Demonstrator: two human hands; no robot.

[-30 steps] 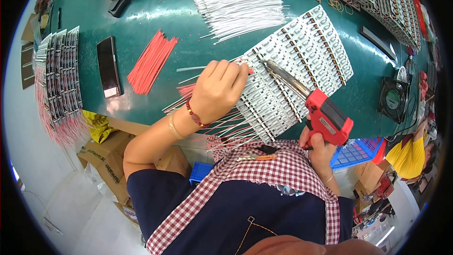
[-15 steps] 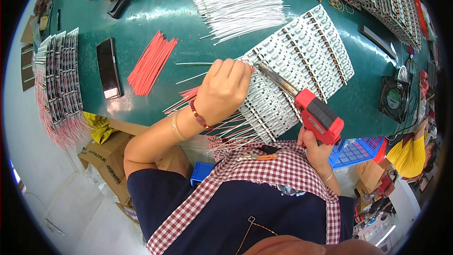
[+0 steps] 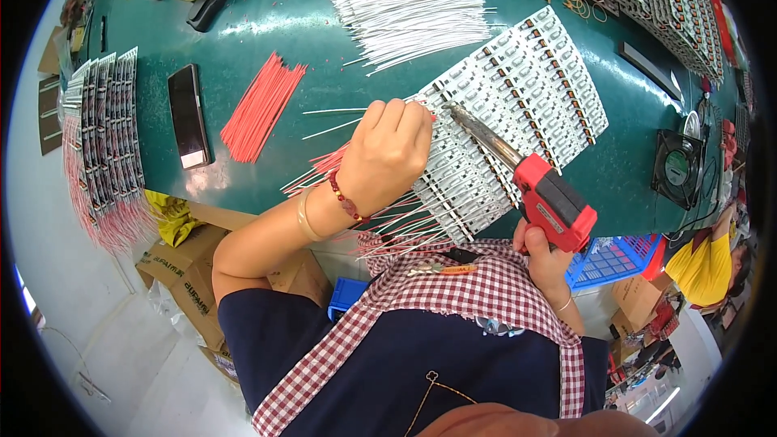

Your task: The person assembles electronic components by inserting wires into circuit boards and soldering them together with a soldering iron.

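My left hand [image 3: 387, 146] is closed in a pinch over the upper left part of a white circuit board panel [image 3: 518, 89]. A bit of red wire [image 3: 434, 118] shows at its fingertips; the rest is hidden by the hand. My right hand [image 3: 544, 263] is wrapped round the handle of a red and black soldering gun [image 3: 554, 204]. The gun's metal tip points up and left over the panel, a short way right of my left fingers. Red and white wires [image 3: 405, 222] stick out from the panel's lower left edge.
Loose white wires [image 3: 409, 8] lie beyond the panel and red wires [image 3: 263, 109] to the left. A phone [image 3: 188, 117] and wired boards [image 3: 105, 137] are further left. Stacked panels [image 3: 647, 0] stand far right, above a small black fan [image 3: 677, 167].
The soldering gun has shifted slightly right, and its tip has drawn a little away from my left fingers. My left hand stays almost in place.
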